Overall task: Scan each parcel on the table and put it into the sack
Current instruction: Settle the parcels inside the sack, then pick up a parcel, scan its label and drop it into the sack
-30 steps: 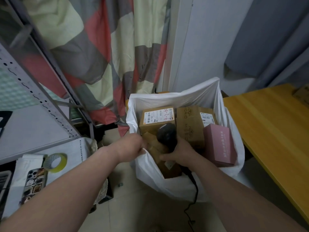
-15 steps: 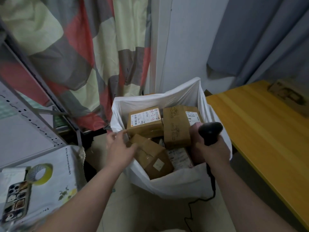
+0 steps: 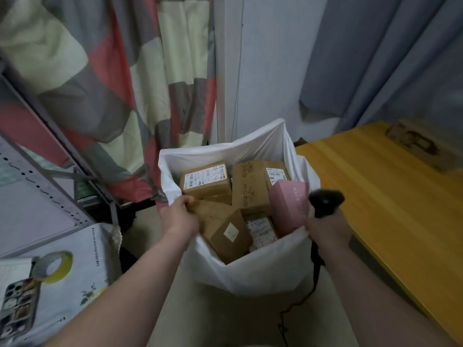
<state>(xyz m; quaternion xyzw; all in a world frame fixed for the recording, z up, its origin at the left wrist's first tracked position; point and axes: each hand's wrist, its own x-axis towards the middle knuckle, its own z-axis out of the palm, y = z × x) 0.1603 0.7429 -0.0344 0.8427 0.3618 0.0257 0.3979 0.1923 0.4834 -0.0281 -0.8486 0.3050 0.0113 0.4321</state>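
Sack (image 3: 250, 271) sat open between both hands, full of parcels (image 3: 205, 182) | left hand (image 3: 179, 216) curled on its left rim, just beside a brown parcel (image 3: 225, 229) | right hand (image 3: 328, 227) clamped round the scanner (image 3: 325, 200) by the right rim

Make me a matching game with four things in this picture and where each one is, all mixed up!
Things:
1. pink cardboard box
2. black handheld scanner
3. yellow-green roll of tape
4. blurry brown cardboard parcel

Places:
A. on the yellow wooden table
B. in the grip of the right hand
C. on the white flowered cloth
D. inside the white plastic sack

Pairs: 1-D, 2-B, 3-C, 4-A.
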